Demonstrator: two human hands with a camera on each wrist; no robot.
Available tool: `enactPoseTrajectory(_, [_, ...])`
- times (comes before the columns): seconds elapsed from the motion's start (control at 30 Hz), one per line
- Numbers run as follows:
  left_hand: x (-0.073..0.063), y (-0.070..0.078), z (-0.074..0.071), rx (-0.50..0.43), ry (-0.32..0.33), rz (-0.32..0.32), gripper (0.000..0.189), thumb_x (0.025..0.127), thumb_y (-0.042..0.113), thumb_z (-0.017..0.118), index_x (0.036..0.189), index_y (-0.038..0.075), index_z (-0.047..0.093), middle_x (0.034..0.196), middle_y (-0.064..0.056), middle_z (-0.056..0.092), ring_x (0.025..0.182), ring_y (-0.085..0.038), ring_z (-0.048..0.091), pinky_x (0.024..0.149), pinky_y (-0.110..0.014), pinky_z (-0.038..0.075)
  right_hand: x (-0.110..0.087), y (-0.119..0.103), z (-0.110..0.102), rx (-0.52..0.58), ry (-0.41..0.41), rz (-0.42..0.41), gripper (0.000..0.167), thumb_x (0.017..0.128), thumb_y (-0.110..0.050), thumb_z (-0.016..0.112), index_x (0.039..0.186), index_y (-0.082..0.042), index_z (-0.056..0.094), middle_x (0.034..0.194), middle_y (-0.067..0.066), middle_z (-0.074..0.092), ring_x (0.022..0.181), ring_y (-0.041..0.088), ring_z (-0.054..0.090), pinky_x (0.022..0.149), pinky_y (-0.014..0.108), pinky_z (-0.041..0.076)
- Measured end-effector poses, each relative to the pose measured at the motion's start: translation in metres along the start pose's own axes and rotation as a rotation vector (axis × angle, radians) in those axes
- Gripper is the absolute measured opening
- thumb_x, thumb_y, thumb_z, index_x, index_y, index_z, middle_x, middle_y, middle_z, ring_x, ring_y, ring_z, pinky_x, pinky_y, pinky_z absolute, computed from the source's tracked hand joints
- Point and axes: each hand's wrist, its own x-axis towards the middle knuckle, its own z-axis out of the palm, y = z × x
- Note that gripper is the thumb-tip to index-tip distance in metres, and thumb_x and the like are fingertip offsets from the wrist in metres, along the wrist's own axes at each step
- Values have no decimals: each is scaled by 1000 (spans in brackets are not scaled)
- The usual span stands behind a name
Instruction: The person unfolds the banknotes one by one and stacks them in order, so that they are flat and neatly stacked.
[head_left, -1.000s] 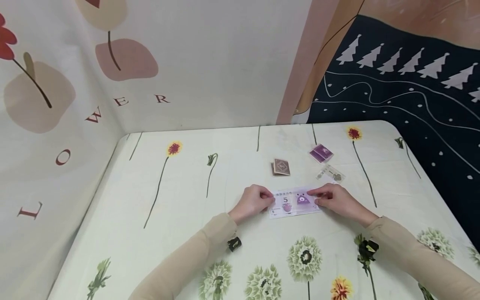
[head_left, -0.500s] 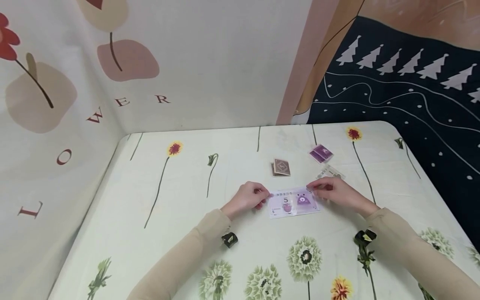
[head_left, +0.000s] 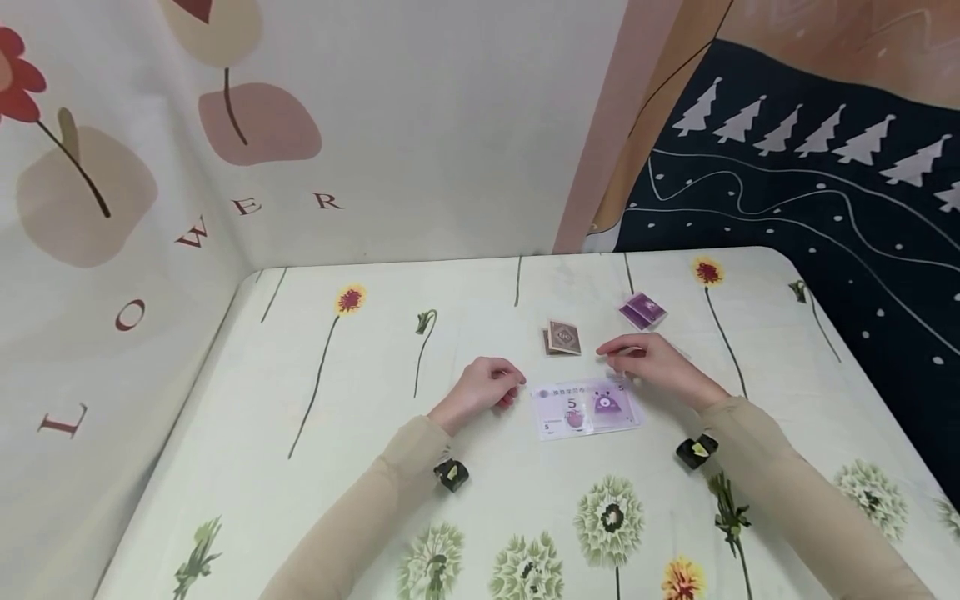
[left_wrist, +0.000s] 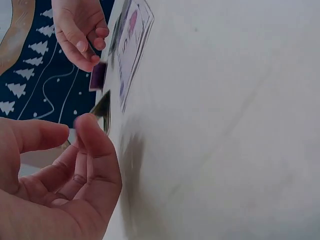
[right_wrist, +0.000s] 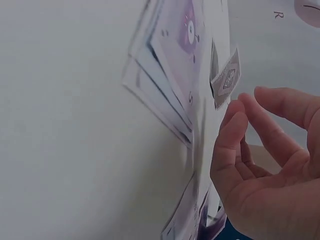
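A purple play banknote (head_left: pixel 588 408) printed with a 5 lies flat on the tablecloth; in the right wrist view several layered edges of paper (right_wrist: pixel 160 97) show at its end. My left hand (head_left: pixel 483 390) hovers just off its left end, thumb and fingers loosely bent and holding nothing, as the left wrist view confirms. Above its upper right corner is my right hand (head_left: pixel 651 367), also without anything between thumb and fingertips. A folded brown note (head_left: pixel 563 338) stands slightly sprung apart near the right fingertips. Behind that hand lies a folded dark purple note (head_left: pixel 642 311).
A white flower-printed cloth (head_left: pixel 360 500) covers the table. Printed curtains stand along its back and sides, with a dark tree-patterned one (head_left: pixel 795 183) at the right. Each wrist wears a small black camera. The right hand hides the pale note lying beyond the purple banknote.
Both hands have let go of the purple banknote. The left drew away to the left; the right moved up and left over the pale note. The banknote stays nearly where it was.
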Motion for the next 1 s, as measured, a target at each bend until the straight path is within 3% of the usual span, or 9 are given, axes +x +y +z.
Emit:
enactPoseTrajectory(0.17, [1, -2, -4, -45, 20, -11, 17, 94, 3, 54, 97, -6, 68, 71, -10, 61, 58, -13, 56, 54, -24, 50, 13, -5, 0, 17, 10, -6, 31, 95, -11, 59, 123, 3, 62, 124, 21, 59, 92, 24, 57, 73, 31, 49])
enactPoseTrajectory(0.5, [3, -6, -7, -88, 54, -29, 16, 94, 2, 54, 96, -6, 68, 72, -7, 60, 60, -12, 55, 54, -22, 49, 27, -6, 1, 45, 29, -4, 31, 94, -9, 60, 122, 3, 62, 126, 21, 56, 94, 28, 58, 72, 32, 51])
enactPoseTrajectory(0.63, [6, -8, -7, -116, 49, -25, 16, 95, 2, 54, 97, -6, 67, 75, -8, 63, 62, -12, 56, 57, -22, 51, 26, -3, -2, 75, 34, -3, 31, 94, -8, 59, 122, 5, 61, 124, 22, 56, 92, 27, 57, 72, 31, 51])
enactPoseTrajectory(0.83, [8, -7, -5, -153, -1, 2, 15, 95, 1, 53, 97, -6, 67, 78, -11, 65, 64, -15, 60, 60, -26, 54, 19, 1, -16, 36, 64, 44, 33, 96, -12, 60, 125, 3, 60, 124, 22, 58, 95, 27, 58, 74, 31, 53])
enactPoseTrajectory(1.0, [12, -3, -1, -173, -23, -15, 17, 96, 3, 54, 102, -7, 66, 81, -13, 66, 66, -15, 61, 62, -27, 55, 9, 2, -30, 4, 104, 81, 36, 97, -16, 59, 128, 1, 59, 129, 22, 53, 99, 27, 55, 79, 29, 51])
